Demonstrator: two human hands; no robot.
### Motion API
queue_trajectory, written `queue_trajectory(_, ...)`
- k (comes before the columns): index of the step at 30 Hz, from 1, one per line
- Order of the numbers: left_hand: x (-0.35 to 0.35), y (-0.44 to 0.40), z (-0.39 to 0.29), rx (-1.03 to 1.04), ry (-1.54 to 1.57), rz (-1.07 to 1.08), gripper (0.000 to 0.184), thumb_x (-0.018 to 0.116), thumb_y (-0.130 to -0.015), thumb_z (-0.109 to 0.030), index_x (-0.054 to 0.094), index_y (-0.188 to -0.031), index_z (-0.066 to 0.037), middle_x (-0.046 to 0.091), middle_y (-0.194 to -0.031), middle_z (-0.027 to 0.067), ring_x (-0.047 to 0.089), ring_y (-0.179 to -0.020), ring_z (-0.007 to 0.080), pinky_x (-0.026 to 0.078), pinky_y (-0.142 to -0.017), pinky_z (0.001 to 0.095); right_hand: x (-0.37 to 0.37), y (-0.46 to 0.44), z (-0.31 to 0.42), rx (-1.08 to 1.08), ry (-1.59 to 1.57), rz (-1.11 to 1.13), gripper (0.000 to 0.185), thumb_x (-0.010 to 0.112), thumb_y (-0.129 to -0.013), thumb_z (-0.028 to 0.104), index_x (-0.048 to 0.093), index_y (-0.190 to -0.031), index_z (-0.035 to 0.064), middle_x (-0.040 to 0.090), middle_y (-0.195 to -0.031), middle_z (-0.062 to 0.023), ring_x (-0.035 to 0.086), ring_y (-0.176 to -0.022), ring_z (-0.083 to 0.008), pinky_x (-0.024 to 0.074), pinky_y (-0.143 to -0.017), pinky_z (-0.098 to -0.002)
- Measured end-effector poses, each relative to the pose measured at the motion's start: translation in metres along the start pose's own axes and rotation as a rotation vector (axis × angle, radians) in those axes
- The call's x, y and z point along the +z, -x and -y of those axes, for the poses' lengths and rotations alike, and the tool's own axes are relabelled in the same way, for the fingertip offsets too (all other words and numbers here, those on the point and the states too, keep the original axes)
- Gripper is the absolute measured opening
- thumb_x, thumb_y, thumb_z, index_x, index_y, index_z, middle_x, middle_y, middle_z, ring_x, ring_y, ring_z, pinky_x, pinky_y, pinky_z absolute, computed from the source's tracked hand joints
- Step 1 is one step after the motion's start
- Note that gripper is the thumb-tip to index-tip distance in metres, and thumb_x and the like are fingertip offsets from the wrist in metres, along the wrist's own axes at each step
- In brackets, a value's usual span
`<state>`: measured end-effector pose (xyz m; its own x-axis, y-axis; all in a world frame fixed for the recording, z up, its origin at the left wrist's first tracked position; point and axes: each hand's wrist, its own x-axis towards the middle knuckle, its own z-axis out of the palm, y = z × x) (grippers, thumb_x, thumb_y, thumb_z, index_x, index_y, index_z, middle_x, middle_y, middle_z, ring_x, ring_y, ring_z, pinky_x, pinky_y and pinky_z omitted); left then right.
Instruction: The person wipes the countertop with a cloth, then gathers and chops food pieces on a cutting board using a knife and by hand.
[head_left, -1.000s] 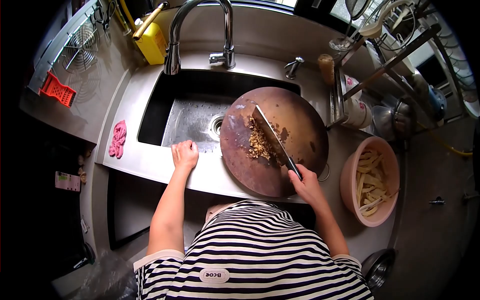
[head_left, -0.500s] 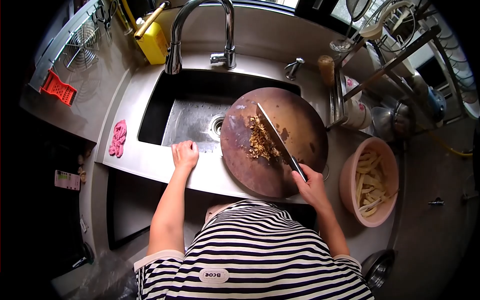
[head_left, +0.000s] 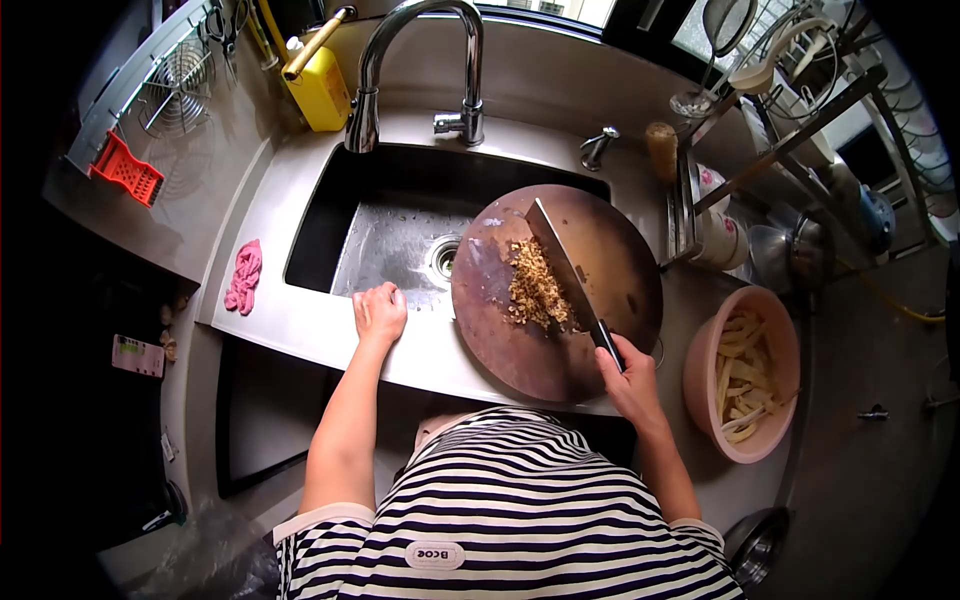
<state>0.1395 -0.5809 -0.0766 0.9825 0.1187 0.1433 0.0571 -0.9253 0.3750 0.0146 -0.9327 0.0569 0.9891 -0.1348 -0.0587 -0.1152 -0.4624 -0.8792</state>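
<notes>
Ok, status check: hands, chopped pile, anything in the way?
Right hand gripping cleaver by handle. Left hand resting at front edge of sink. Chopped pile on round chopping board, left of cleaver. Nothing visibly obstructing it.

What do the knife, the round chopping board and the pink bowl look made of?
Knife: likely a smooth steel blade, with a bright glint along one edge; its black handle could be plastic or wood.
Round chopping board: probably wood, worn, mottled brown with dark stains.
Pink bowl: seems plastic, evenly coloured with a smooth rim.
</notes>
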Motion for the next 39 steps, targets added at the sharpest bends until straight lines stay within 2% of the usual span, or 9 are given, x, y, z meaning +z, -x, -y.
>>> queue_trajectory(5,0.003,0.0,0.004,0.034,-0.004,-0.012,0.021,0.054,-0.082,-0.023,0.065,-0.076,-0.006,0.067,-0.08,0.0136,0.061,-0.081,0.029,0.039,-0.083,0.0372,0.008,-0.005,-0.024,0.0,0.059,0.046,0.022,0.061,-0.088,0.014,0.062,-0.104,-0.0001,0.052,-0.06,-0.0032,0.045,-0.054,-0.0074,0.0403,-0.052,-0.0243)
queue_trajectory(12,0.002,0.0,0.003,0.016,-0.012,0.004,0.021,0.054,-0.082,-0.023,0.065,-0.075,-0.006,0.067,-0.08,0.0128,0.061,-0.081,0.0283,0.039,-0.083,0.0368,0.003,0.0,0.006,-0.109,0.02,-0.043,0.022,0.061,-0.087,0.016,0.062,-0.103,0.0002,0.054,-0.062,-0.0071,0.047,-0.053,-0.0115,0.042,-0.053,-0.026)
queue_trajectory(18,0.007,-0.001,0.008,0.033,-0.001,-0.011,0.021,0.054,-0.081,-0.023,0.065,-0.075,-0.007,0.066,-0.079,0.0131,0.061,-0.081,0.0287,0.039,-0.083,0.0374,0.007,-0.011,-0.006,-0.064,0.167,0.069,0.02,0.061,-0.087,0.013,0.062,-0.103,0.0005,0.054,-0.062,-0.0071,0.047,-0.052,-0.0123,0.0413,-0.052,-0.0263)
queue_trajectory(20,0.011,-0.001,0.011,0.05,0.003,-0.03,0.021,0.053,-0.082,-0.023,0.066,-0.076,-0.006,0.065,-0.075,0.0135,0.061,-0.079,0.0295,0.04,-0.082,0.038,0.001,-0.01,-0.001,-0.068,0.167,0.066,0.02,0.061,-0.087,0.013,0.062,-0.103,0.0002,0.054,-0.062,-0.0065,0.047,-0.053,-0.0114,0.0408,-0.052,-0.026)
queue_trajectory(27,0.003,-0.001,0.004,0.02,-0.018,0.013,0.02,0.053,-0.081,-0.022,0.065,-0.075,-0.006,0.067,-0.08,0.0126,0.061,-0.081,0.0282,0.039,-0.084,0.0369,-0.003,-0.003,0.01,-0.086,0.036,-0.037,0.023,0.061,-0.088,0.015,0.061,-0.104,-0.0007,0.051,-0.061,-0.003,0.045,-0.055,-0.0079,0.0395,-0.051,-0.0247)
queue_trajectory(29,0.003,-0.001,0.003,0.024,-0.019,0.01,0.021,0.053,-0.081,-0.022,0.065,-0.076,-0.007,0.067,-0.08,0.0126,0.061,-0.081,0.0281,0.039,-0.083,0.037,-0.002,-0.007,0.002,-0.033,0.163,0.041,0.023,0.06,-0.088,0.017,0.061,-0.104,0.0008,0.053,-0.063,-0.0088,0.046,-0.053,-0.0124,0.0413,-0.052,-0.0268)
queue_trajectory(31,0.004,-0.001,0.004,0.022,-0.015,0.01,0.021,0.053,-0.081,-0.022,0.065,-0.076,-0.007,0.067,-0.08,0.0126,0.061,-0.081,0.0281,0.039,-0.083,0.037,0.004,-0.007,-0.012,-0.143,0.214,0.004,0.023,0.06,-0.088,0.018,0.061,-0.104,0.0015,0.054,-0.064,-0.0111,0.047,-0.053,-0.0149,0.0424,-0.053,-0.0281)
queue_trajectory(34,0.004,-0.001,0.006,0.039,-0.018,-0.008,0.022,0.052,-0.082,-0.023,0.066,-0.076,-0.007,0.066,-0.078,0.0135,0.061,-0.08,0.0296,0.04,-0.082,0.0385,-0.003,-0.004,-0.01,-0.034,0.138,0.034,0.023,0.06,-0.087,0.017,0.061,-0.104,0.0013,0.055,-0.064,-0.0109,0.049,-0.054,-0.0154,0.0432,-0.055,-0.0285)
queue_trajectory(39,0.006,-0.001,0.006,0.034,-0.025,-0.003,0.022,0.053,-0.082,-0.023,0.066,-0.076,-0.006,0.066,-0.077,0.0139,0.061,-0.079,0.03,0.041,-0.081,0.0387,-0.002,-0.002,0.004,-0.048,0.075,0.017,0.022,0.061,-0.086,0.018,0.062,-0.102,0.0014,0.056,-0.064,-0.0105,0.051,-0.055,-0.0158,0.0443,-0.056,-0.0286)
